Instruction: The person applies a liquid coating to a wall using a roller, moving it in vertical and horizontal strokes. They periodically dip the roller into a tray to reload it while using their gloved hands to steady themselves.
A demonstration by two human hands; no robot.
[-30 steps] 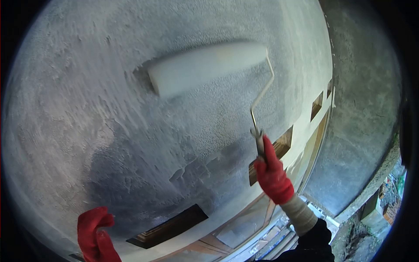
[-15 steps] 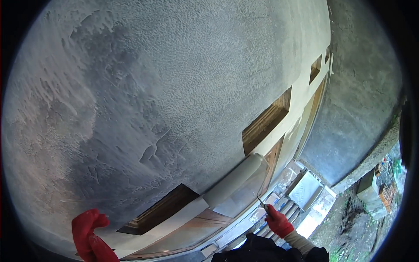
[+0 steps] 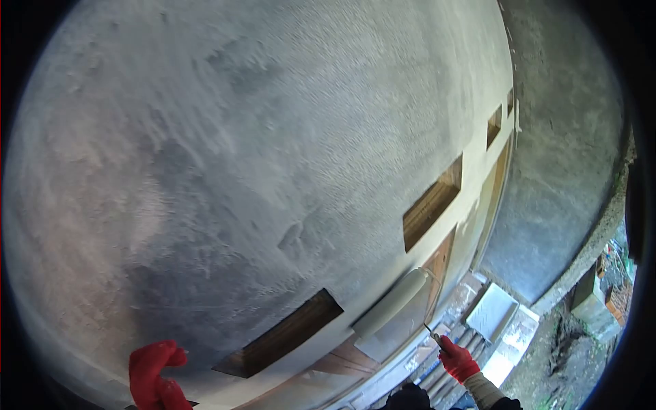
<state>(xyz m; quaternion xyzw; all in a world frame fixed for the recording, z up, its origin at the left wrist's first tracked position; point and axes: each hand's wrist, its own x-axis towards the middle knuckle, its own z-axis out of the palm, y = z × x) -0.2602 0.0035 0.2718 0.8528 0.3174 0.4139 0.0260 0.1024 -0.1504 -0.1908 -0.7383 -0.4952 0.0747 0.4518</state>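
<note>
My right hand (image 3: 458, 359), in a red glove at the lower right, is wrapped round the dark handle of a paint roller (image 3: 391, 305). Its long pale sleeve lies along the light band beneath the dark rectangular openings, and its thin wire frame runs down to my grip. At the lower left my left hand (image 3: 158, 363), also red-gloved, is raised in front of the grey textured surface (image 3: 273, 171). Its fingers are bent over and close together, and nothing shows in them.
A white roller tray (image 3: 492, 312) sits below, beyond my right hand, beside long round poles (image 3: 454, 362). Dark recessed openings (image 3: 433, 203) line the edge of the surface. At the far right are bare ground (image 3: 581, 369) and orange bricks (image 3: 619, 304).
My view has turned, so the surface, openings and tray sit further right. The roller has shifted lower, slightly away from the openings. My left hand remains bent at the lower left.
</note>
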